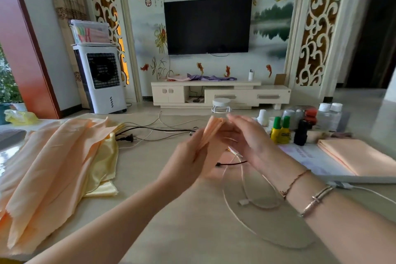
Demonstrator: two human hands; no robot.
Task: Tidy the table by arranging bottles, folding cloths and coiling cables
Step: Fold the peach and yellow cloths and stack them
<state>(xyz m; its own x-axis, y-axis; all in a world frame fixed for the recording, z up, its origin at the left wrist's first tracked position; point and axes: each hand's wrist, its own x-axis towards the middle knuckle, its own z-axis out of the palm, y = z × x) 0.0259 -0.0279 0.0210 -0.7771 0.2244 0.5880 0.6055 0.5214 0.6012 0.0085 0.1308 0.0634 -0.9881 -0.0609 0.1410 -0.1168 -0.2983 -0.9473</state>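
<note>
Here, both hands are raised above the middle of the table [171, 231], holding a small folded peach cloth [211, 133] between them. The left hand [190, 163] grips the cloth from below, its fingers closed around the lower part of the fold. The right hand [246, 137] meets the cloth from the right; its fingers are slightly blurred, loosely curved and close together at the cloth's upper edge, and whether they pinch it or only touch it cannot be told. Two bracelets [317, 199] sit on the right wrist.

To the left on the table lies a heap of unfolded peach cloths [49, 169] draped over a yellow satin cloth [102, 167]. Just beyond the heap, a black power cable with a plug [126, 138] and thin white cables [150, 123] trail loosely across the far side of the table. Below the hands, a pale cable [242, 180] loops uncoiled over the surface, with a short black cable end [231, 164] beside it.

On the right, a neatly folded peach cloth [360, 158] rests on a white sheet [310, 156]. Behind it stands a cluster of bottles: two yellow ones with green caps [280, 130], a black bottle [301, 133], and clear bottles with white caps [330, 115] farther back. A clear jar with a white lid [221, 107] stands just behind the hands.
</note>
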